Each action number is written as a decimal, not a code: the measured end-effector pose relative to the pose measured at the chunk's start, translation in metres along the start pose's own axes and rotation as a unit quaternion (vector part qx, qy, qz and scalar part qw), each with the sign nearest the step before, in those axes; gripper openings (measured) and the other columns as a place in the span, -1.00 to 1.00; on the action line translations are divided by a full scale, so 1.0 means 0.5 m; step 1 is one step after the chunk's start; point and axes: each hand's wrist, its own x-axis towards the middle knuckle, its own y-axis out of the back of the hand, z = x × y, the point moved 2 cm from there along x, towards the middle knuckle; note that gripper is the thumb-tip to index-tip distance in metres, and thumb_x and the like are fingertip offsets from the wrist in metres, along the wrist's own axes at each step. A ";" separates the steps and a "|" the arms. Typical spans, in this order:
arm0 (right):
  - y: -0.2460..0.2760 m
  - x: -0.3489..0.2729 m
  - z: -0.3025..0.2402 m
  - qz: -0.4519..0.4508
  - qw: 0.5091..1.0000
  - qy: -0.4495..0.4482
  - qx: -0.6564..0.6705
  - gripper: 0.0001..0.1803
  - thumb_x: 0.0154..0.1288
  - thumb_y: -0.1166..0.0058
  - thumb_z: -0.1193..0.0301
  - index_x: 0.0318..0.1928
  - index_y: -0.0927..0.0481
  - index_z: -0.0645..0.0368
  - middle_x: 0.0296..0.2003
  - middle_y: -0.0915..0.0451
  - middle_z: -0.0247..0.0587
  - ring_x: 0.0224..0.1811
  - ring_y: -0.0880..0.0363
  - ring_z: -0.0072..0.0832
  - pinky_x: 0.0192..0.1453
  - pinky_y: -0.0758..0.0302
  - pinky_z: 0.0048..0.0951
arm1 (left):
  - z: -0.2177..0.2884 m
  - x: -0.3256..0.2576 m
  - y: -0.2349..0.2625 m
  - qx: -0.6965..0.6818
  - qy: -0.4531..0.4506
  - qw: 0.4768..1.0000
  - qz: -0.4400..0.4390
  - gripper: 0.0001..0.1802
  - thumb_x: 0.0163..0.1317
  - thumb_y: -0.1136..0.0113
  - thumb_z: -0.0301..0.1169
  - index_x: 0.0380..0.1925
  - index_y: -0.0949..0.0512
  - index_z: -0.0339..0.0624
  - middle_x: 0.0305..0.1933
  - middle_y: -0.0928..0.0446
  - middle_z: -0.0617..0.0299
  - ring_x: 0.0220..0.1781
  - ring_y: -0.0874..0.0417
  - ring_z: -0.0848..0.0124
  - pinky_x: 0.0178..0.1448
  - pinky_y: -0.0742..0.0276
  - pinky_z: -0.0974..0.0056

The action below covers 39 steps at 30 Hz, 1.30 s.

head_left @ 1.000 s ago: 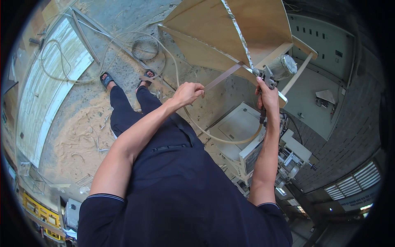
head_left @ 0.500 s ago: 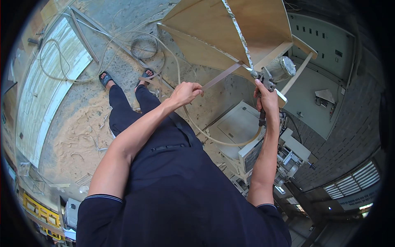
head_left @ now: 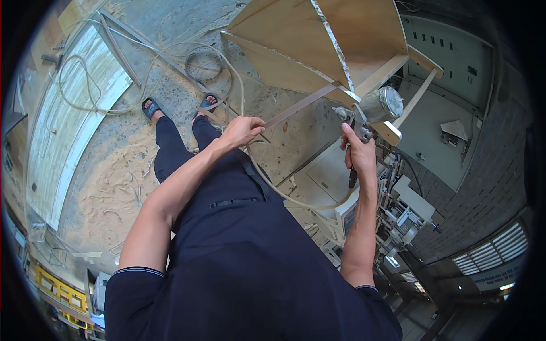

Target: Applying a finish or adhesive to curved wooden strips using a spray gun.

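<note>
Between the fingers of my left hand [head_left: 242, 133] is a thin brown edging strip [head_left: 302, 105], stretched taut. Its far end meets the edge of a wooden panel piece [head_left: 364, 34] streaked with white along its edges. My right hand [head_left: 360, 152] is wrapped round the grip of a spray gun [head_left: 358, 124]. A round metal cup [head_left: 384, 105] sits on the gun, beside the panel piece's near corner. From below the grip, a pale air hose [head_left: 318, 206] loops left under the strip and away across the floor.
Sawdust [head_left: 116, 182] covers part of the floor near my feet. A long whitish board [head_left: 74, 133] lies at the left, with coiled hose and metal bars nearby. At the right stand a machine [head_left: 401, 221] and a grey-green metal cabinet [head_left: 449, 48].
My right hand has drawn the spray gun a little left and nearer to me, away from the panel edge. My left hand has moved slightly left, still pinching the strip.
</note>
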 end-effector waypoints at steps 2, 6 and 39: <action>0.001 -0.004 0.010 0.018 1.000 0.005 0.004 -0.46 0.58 -0.31 -0.01 -0.41 -0.63 0.19 -0.59 -0.56 -0.34 -0.84 -0.37 -0.59 -0.74 -0.25 -0.45 | -0.001 -0.004 0.004 0.004 0.031 0.999 -0.017 -0.62 0.48 -0.31 -0.15 0.14 -0.78 -0.10 -0.10 -0.83 -0.04 -0.01 -0.85 -0.01 0.12 -0.69 0.01; -0.002 -0.017 0.011 -0.004 1.000 0.005 -0.006 -0.46 0.58 -0.31 -0.01 -0.40 -0.64 0.20 -0.57 -0.58 -0.33 -0.83 -0.37 -0.59 -0.74 -0.25 -0.45 | -0.003 -0.008 0.006 0.020 0.001 1.000 -0.015 -0.58 0.48 -0.35 -0.10 0.15 -0.77 -0.13 -0.09 -0.83 -0.03 -0.04 -0.86 0.06 0.09 -0.70 0.07; -0.040 -0.058 0.073 0.024 0.999 -0.015 0.028 -0.45 0.56 -0.33 -0.02 -0.43 -0.61 0.18 -0.65 -0.51 -0.37 -0.84 -0.35 -0.61 -0.73 -0.23 -0.46 | -0.065 -0.058 0.021 0.065 0.035 0.997 -0.007 -0.64 0.52 -0.31 -0.13 0.13 -0.77 -0.08 -0.18 -0.78 -0.04 -0.14 -0.82 0.05 -0.01 -0.65 0.04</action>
